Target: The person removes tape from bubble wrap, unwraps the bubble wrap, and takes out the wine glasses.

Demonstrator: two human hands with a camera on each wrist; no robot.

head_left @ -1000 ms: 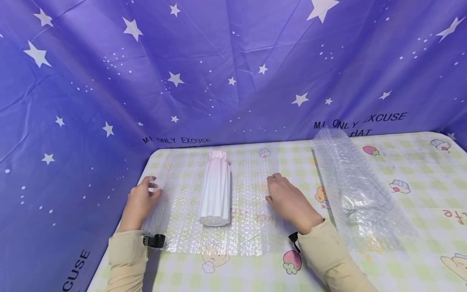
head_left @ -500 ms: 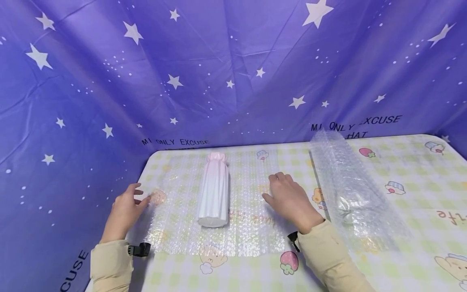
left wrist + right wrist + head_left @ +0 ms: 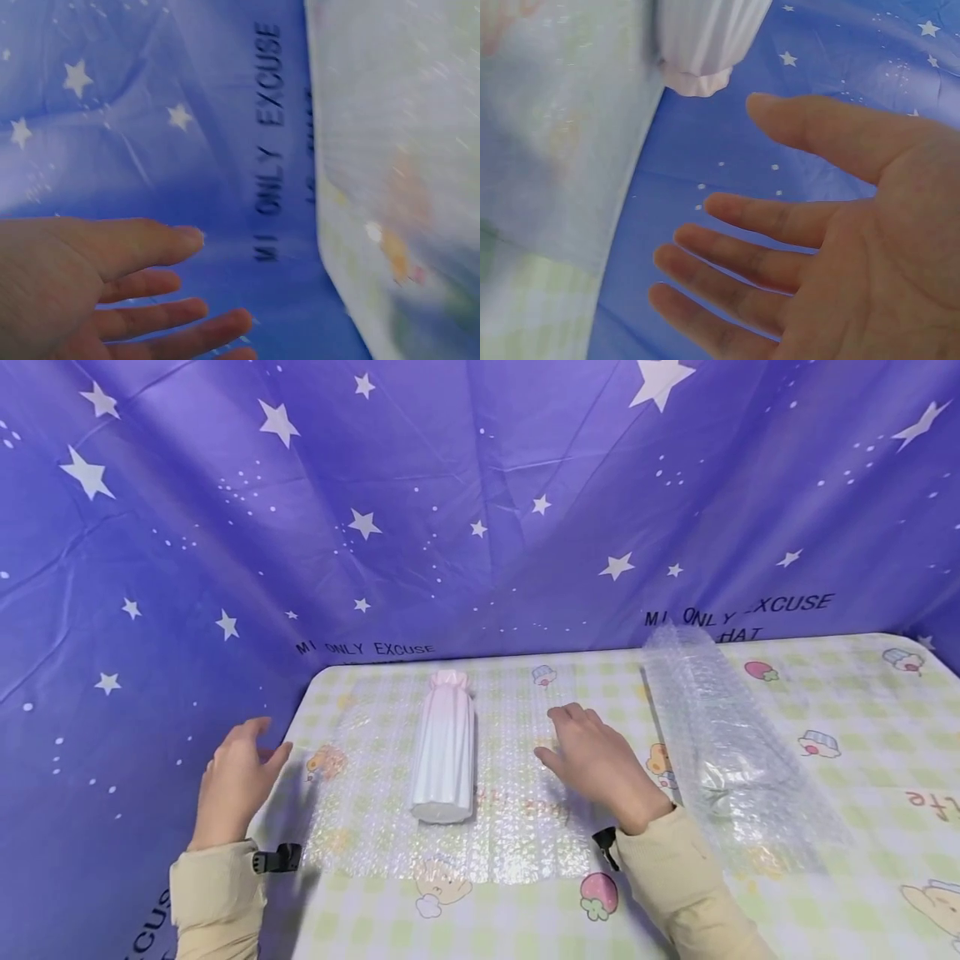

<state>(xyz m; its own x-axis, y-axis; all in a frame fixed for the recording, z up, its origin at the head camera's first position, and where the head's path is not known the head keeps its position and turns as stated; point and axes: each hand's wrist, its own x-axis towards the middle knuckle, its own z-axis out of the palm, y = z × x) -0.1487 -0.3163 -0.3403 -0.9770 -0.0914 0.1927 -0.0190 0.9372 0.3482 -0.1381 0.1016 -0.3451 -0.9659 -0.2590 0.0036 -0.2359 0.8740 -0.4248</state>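
Note:
A fluted vase (image 3: 444,752), pink at the neck and fading to pale blue-white, lies on its side on a flat sheet of bubble wrap (image 3: 360,827) in the head view. Its neck (image 3: 697,79) also shows at the top of the right wrist view. My left hand (image 3: 238,781) is off the sheet's left side, over the table's left edge, fingers relaxed and holding nothing. The left wrist view shows its thumb and fingers (image 3: 150,247) apart. To the right of the vase, my right hand (image 3: 596,764) hovers over the sheet's right side with spread fingers (image 3: 739,255) and nothing in them.
A second, folded piece of bubble wrap (image 3: 738,760) lies on the right part of the table. The table (image 3: 885,827) wears a green-and-white checked cloth with cartoon prints. Purple star-patterned curtains (image 3: 450,527) hang behind and at the left.
My left hand has let go of the bubble wrap's left edge and moved out to the left; that edge now lies flat. My right hand has barely moved, its fingers a little more spread.

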